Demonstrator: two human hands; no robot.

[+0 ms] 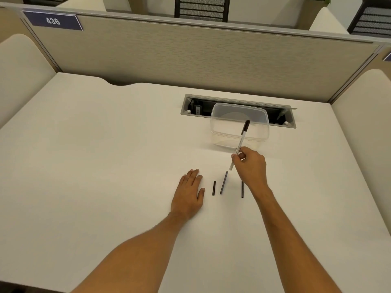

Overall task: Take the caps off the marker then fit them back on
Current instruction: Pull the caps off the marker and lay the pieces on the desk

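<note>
Matt off-white smooth tabletop (105, 144). Clear glossy plastic tub (222, 127), see-thru. White plastic marker w/ black cap (241, 140), smooth. Beige woven-cloth partition (190, 56), rough texture, grey metal-looking trim. Grey matt metal-looking cable slot frame (184, 111).

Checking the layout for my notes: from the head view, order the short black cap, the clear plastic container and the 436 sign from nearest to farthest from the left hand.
1. Short black cap, just right of the left hand.
2. Clear plastic container, farther back, to the right.
3. 436 sign, on the partition at far left.
</note>
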